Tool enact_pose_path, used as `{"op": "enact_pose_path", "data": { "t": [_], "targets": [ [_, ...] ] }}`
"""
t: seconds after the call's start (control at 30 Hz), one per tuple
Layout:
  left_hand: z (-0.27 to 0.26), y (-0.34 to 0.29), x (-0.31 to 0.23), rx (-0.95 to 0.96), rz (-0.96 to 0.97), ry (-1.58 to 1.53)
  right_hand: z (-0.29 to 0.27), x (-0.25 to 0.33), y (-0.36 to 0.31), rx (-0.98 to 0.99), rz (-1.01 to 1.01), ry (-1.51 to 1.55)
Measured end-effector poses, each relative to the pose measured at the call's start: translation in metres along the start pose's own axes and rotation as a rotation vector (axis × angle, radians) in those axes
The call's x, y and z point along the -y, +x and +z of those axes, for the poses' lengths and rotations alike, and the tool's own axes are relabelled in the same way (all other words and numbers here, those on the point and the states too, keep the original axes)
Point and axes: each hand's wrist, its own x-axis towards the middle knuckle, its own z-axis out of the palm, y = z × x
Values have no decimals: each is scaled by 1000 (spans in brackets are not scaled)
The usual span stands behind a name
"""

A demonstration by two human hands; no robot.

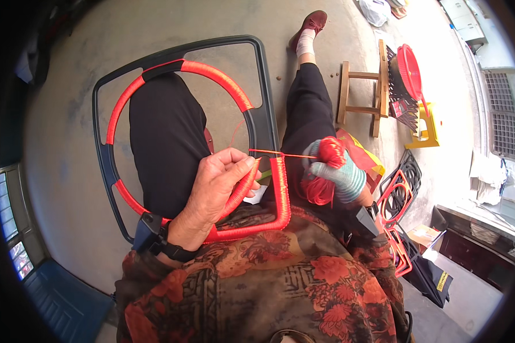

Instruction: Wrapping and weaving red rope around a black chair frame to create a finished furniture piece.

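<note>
Over a concrete floor (68,188), the left grip (214,186) pinches the red-wrapped inner ring (242,191), likely for steadiness; the gloved right grip (346,176) clasps the red cord bundle (331,152), likely for tension.

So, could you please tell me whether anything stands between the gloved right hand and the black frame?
Nothing visible blocks the gap; only a taut red cord crosses it, from the right hand to the frame.

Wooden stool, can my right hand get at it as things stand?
Probably not: your gloved right hand is holding the red cord bundle, and the wooden stool appears well beyond it.
</note>
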Motion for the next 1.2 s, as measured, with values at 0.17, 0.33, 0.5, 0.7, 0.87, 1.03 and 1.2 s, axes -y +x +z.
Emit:
{"op": "enact_pose_path", "data": {
  "t": [0.17, 0.33, 0.5, 0.7, 0.87, 1.03, 1.2],
  "targets": [
    [11, -1, -4, 24, 66, 4, 26, 29, -4, -19, -150, 364],
    [4, 0, -2, 12, 50, 36, 56, 72, -2, 28, -162, -172],
    [5, 0, -1, 20, 122, -6, 43, 47, -16, 34, 24, 546],
    [10, 2, -2, -18, 153, 45, 31, 22, 27, -299, 185, 264],
    [11, -2, -3, -55, 168, 82, 39, 12, 35, -106, 246, 326],
    [11, -9, -9, -57, 186, 239, 44, 20, 31, -69, 286, 257],
    [8, -11, -12, -11, 173, 321, 47, 21, 28, -40, 277, 186]
  ]
}}
